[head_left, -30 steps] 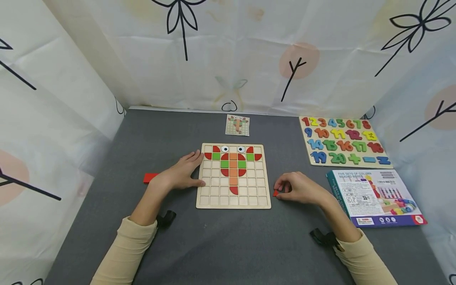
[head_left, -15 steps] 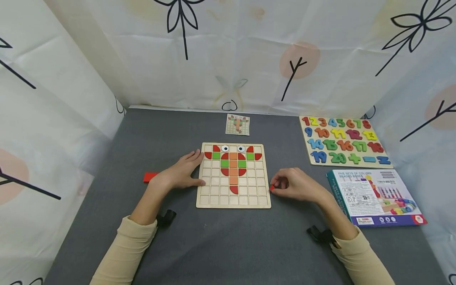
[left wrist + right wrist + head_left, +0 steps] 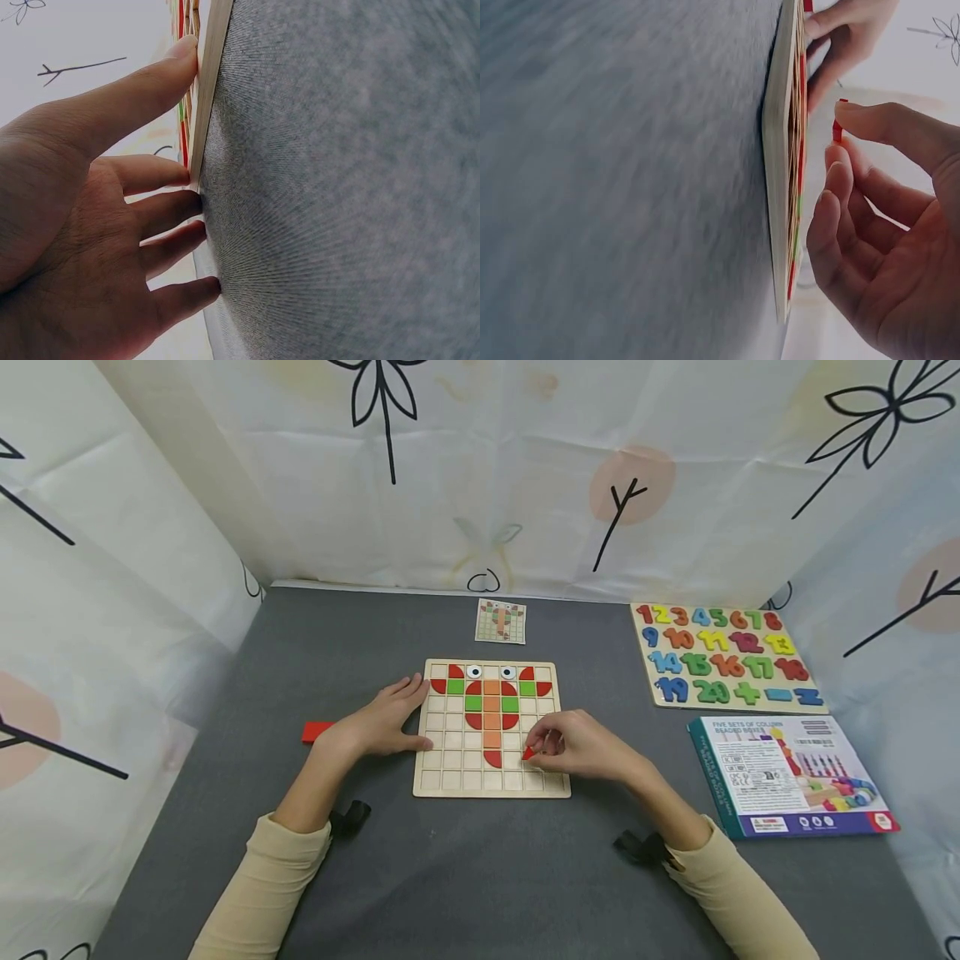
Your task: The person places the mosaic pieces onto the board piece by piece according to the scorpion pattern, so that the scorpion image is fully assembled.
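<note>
A square wooden grid board (image 3: 450, 783) lies mid-table, partly filled with red, green and orange tiles and two eye tiles near its far edge. My left hand (image 3: 378, 720) rests at the board's left edge, fingers spread, thumb tip on the rim; in the left wrist view the fingertips (image 3: 211, 288) touch the cloth beside it. Over the right part of the board, my right hand (image 3: 581, 745) pinches a small red tile (image 3: 838, 121) between thumb and finger. The right wrist view shows that tile raised above the board's surface.
A pattern card (image 3: 500, 622) lies beyond the board. At the right are a number puzzle board (image 3: 720, 656) and a printed box (image 3: 802, 777). A red object (image 3: 316, 732) lies partly behind my left wrist. Patterned cloth walls (image 3: 480, 468) surround the table.
My right hand has carried the red tile leftward from the table beside the board to above its right-hand squares. The left hand has stayed at the board's left edge.
</note>
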Demonstrator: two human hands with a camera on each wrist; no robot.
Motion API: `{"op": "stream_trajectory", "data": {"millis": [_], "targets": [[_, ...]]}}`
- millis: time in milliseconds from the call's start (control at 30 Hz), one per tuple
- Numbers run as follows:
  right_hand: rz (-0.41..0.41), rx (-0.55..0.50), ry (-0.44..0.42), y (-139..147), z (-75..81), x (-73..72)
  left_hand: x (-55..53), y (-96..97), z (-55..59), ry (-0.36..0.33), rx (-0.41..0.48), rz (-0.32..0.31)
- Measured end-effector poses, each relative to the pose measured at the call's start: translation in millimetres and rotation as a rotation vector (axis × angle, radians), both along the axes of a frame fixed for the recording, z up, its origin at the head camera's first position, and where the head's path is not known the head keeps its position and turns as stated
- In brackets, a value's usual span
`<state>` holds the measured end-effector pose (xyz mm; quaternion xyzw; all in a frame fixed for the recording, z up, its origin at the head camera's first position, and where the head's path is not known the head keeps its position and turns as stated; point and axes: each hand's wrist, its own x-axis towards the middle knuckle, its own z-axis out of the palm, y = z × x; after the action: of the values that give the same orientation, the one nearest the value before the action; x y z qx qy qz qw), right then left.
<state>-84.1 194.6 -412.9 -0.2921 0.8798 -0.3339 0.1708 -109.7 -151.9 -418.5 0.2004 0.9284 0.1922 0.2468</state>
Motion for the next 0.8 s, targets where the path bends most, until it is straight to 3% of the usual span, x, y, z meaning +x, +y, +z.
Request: {"op": "stream_trajectory", "data": {"millis": [333, 800], "targets": [[0.075, 0.075, 0.016, -25.7, -0.7, -3.1, -0.2, -0.4, 0.4, -0.001, 0.012, 0.003], [0.100, 0.096, 0.013, -33.2, -0.5, -4.6, -0.2, -1.0, 0.9, -0.001, 0.012, 0.004]]}}
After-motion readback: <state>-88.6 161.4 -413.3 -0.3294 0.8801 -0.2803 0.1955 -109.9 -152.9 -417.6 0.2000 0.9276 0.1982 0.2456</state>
